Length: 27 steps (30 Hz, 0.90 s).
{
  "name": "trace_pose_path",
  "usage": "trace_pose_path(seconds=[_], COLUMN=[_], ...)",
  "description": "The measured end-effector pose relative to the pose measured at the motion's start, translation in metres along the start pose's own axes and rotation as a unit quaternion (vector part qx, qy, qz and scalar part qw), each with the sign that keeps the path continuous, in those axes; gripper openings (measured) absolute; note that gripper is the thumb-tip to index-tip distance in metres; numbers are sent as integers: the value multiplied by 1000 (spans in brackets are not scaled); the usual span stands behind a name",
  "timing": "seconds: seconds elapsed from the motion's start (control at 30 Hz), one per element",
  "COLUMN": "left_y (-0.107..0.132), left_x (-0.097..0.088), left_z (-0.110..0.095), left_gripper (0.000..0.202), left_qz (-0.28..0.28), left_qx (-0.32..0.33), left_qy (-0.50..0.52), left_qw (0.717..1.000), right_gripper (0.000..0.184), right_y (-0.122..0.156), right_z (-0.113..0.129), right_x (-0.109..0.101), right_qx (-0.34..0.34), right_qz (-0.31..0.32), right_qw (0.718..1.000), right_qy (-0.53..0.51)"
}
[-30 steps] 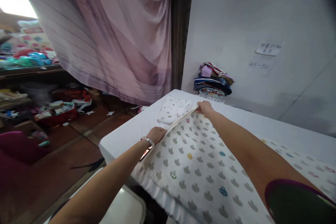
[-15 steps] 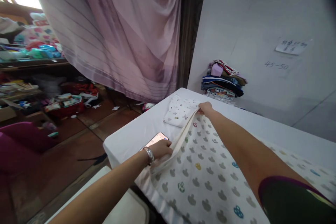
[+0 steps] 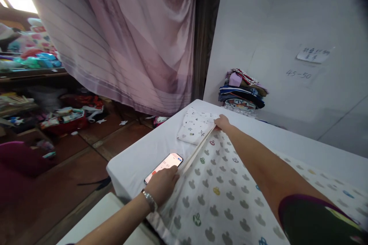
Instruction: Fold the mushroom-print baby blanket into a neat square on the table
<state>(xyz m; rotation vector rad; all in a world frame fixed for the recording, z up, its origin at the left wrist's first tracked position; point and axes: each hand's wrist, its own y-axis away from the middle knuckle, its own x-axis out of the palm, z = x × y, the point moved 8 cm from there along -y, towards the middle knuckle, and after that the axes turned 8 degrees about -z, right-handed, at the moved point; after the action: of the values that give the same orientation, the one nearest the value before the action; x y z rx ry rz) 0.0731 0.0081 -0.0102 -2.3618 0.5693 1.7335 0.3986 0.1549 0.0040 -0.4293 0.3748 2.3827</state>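
Note:
A white cloth (image 3: 214,191) printed with grey, green, yellow, red and blue figures lies spread over the table. At its far corner my right hand (image 3: 222,123) pinches the edge between closed fingers. Farther down the same edge, my left hand (image 3: 163,184), with a silver bracelet at the wrist, is closed on the cloth; its fingertips are partly hidden. The edge runs taut and slightly raised between both hands. Just past my left hand lies a phone (image 3: 165,164) with a lit screen, partly covered by that hand. A folded white printed cloth (image 3: 193,127) rests beside my right hand.
The white-covered table (image 3: 129,160) stands against a pale wall with a paper sign (image 3: 313,54). A stack of folded fabrics (image 3: 243,90) sits at the wall. A pink curtain (image 3: 138,38) hangs behind. Left, the floor holds a red container (image 3: 64,122) and clutter.
My left hand has shifted left and nearer to me, and more of the phone's screen shows. My right hand keeps its hold at the far corner. The view has tilted slightly.

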Motion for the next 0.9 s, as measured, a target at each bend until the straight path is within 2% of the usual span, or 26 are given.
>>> trace_pose_path(seconds=[0.07,0.17,0.23,0.3,0.4,0.53,0.6,0.73,0.9], left_y=[1,3,6,11,23,38,43,51,59], left_x=[2,11,16,20,18,10,10,12,18], left_z=[4,11,17,21,19,16,16,28,41], left_gripper=[26,38,45,48,48,41,34,25,23], left_qz=[10,27,14,0,-18,-62,-83,-150,-193], left_qx=[-20,-83,-128,-154,-143,-87,-65,-80,-72], left_qy=[128,326,393,425,425,326,284,243,224], left_qw=[992,941,910,892,894,939,953,955,953], right_gripper=[48,31,21,16,14,21,24,34,36], right_y=[2,7,11,13,14,12,9,-7,-23], right_z=[0,2,5,6,6,3,2,1,1], right_x=[3,9,12,14,19,24,23,5,-25], right_qx=[1,-12,-22,-31,-35,-36,-48,-94,-190], right_qz=[19,55,75,88,100,115,122,100,50], right_qw=[999,996,994,992,990,989,987,984,967], right_qy=[41,73,82,86,88,91,93,111,164])
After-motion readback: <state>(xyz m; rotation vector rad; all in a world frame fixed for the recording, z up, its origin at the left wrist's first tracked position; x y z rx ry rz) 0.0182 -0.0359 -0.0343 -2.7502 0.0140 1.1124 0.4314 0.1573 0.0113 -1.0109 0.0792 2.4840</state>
